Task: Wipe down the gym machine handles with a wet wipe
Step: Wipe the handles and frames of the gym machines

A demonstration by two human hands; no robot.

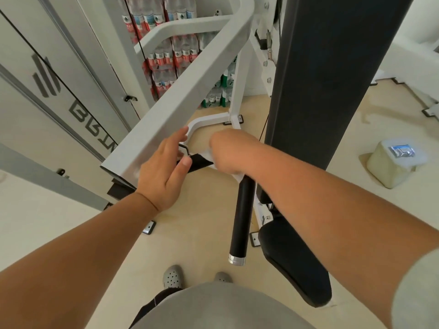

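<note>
A black handle [241, 217] with a chrome end cap hangs from the white arm [187, 91] of the gym machine, pointing down toward me. My right hand [231, 153] grips the top of this handle, with a white wet wipe [238, 177] wrapped under its palm; only the wipe's edges show. My left hand [164, 167] rests with straight fingers against the end of the white arm, its thumb touching a short black grip [199, 162] that runs across to the right hand.
The machine's dark upright pad [318, 79] and black seat [292, 260] stand to the right. A wipes tub [394, 162] sits on the beige floor at right. Packs of bottled water [171, 58] are stacked behind the frame. My feet [172, 276] are below.
</note>
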